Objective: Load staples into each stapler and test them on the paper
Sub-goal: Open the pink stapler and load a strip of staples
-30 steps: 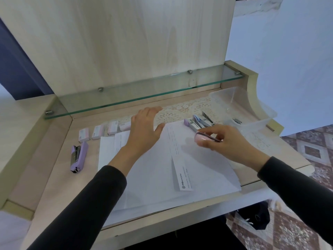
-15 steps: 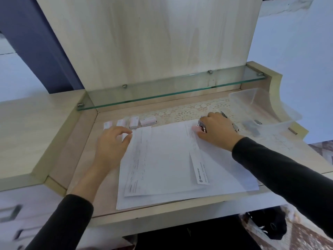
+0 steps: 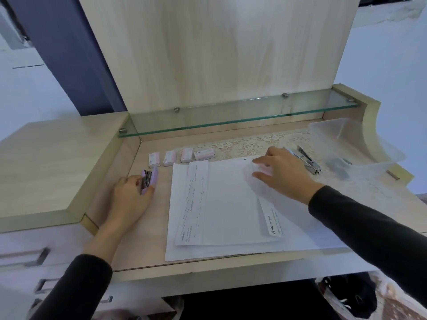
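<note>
Now our left hand (image 3: 129, 197) pinches the near end of the purple stapler (image 3: 149, 180), which lies left of the paper (image 3: 231, 204) on the table (image 3: 138, 239), long axis pointing away from us. Our right hand (image 3: 283, 173) covers a pink stapler (image 3: 263, 169) at the paper's far right corner; blur hides its grip. We count four staple boxes (image 3: 186, 154) and, beyond the right hand, two or so silver staplers (image 3: 307, 161).

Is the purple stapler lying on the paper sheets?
No, the purple stapler lies on the desk to the left of the paper, where the left hand grips it.
</note>
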{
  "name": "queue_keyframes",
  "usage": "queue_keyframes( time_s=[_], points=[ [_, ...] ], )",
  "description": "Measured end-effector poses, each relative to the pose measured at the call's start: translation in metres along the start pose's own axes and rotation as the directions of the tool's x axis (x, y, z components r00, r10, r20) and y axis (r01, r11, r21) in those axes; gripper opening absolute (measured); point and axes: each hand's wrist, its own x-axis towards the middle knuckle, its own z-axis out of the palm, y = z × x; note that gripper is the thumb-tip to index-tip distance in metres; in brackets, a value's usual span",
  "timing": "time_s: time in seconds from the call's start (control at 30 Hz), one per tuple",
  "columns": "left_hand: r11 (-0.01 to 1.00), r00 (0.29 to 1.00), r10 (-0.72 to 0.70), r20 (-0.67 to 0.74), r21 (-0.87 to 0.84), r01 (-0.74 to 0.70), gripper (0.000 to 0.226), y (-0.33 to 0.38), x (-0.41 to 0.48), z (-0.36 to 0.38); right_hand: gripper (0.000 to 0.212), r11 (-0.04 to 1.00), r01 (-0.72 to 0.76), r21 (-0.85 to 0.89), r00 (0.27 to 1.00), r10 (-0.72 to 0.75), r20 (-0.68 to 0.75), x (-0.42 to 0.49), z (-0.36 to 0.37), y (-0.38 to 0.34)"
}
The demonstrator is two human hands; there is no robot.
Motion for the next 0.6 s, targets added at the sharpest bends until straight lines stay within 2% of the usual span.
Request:
queue_keyframes(
  time_s=[0.03,0.13,0.2,0.33,0.43,0.53,0.6],
  points=[
    [1.0,1.0,0.006,-0.009,-0.007,-0.006,0.015,0.001,-0.001,-0.001,0.037,0.999,0.043,0.014,0.999,-0.044,0.032,-0.003,0.002,-0.005],
    [0.998,1.0,0.024,-0.02,-0.054,-0.026,0.046,0.005,-0.002,-0.003,0.03,0.991,0.124,0.052,0.988,-0.128,0.082,-0.011,0.011,-0.016],
    [0.995,1.0,-0.02,0.011,-0.094,0.021,0.05,0.008,-0.003,-0.005,0.022,0.986,0.165,0.041,0.985,-0.167,0.054,-0.014,0.02,-0.018],
    [0.99,0.987,-0.12,0.104,-0.063,0.127,0.031,0.007,0.003,-0.007,0.011,0.977,0.201,0.066,0.979,-0.198,-0.045,-0.017,0.031,-0.016],
    [0.987,0.985,-0.135,0.104,-0.069,0.142,0.03,0.007,0.004,-0.007,0.011,0.974,0.202,0.102,0.978,-0.195,-0.076,-0.021,0.035,-0.016],
    [0.988,0.988,-0.119,0.103,-0.09,0.128,0.005,0.008,0.003,-0.009,0.014,0.972,0.205,0.115,0.976,-0.195,-0.092,-0.023,0.037,-0.015],
    [0.984,0.987,-0.114,0.114,-0.121,0.128,0.015,0.007,0.002,-0.01,0.016,0.974,0.196,0.117,0.978,-0.185,-0.101,-0.022,0.037,-0.014]
  ],
)
